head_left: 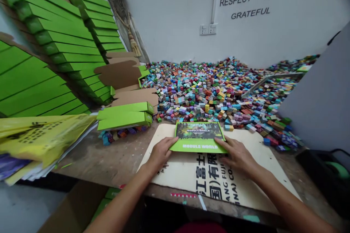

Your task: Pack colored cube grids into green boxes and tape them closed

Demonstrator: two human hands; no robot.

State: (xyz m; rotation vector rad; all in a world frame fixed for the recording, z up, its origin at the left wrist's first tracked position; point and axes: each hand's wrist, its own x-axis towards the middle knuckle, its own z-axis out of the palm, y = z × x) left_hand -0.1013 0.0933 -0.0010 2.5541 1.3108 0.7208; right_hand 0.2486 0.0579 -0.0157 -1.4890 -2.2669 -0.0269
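Observation:
A flat green box [199, 140] with a dark printed picture and "MODULE WORLD" lettering lies in front of me, its lid side up. My left hand [162, 153] grips its left side, fingers bent against the edge. My right hand [238, 153] holds the right side, thumb and finger on the near right corner. Under the box lies a cream sheet [177, 174] with large black printed characters. Behind it spreads a big heap of small colourful patterned blocks [197, 91]. What the box contains is hidden.
Green boxes [62, 43] stand in tall stacks at the left. Nearer are open cartons with brown flaps [120, 76] and two stacked green boxes [124, 114]. A yellow bag [41, 134] lies on papers at the left edge. A black tape dispenser [325, 174] sits at the right.

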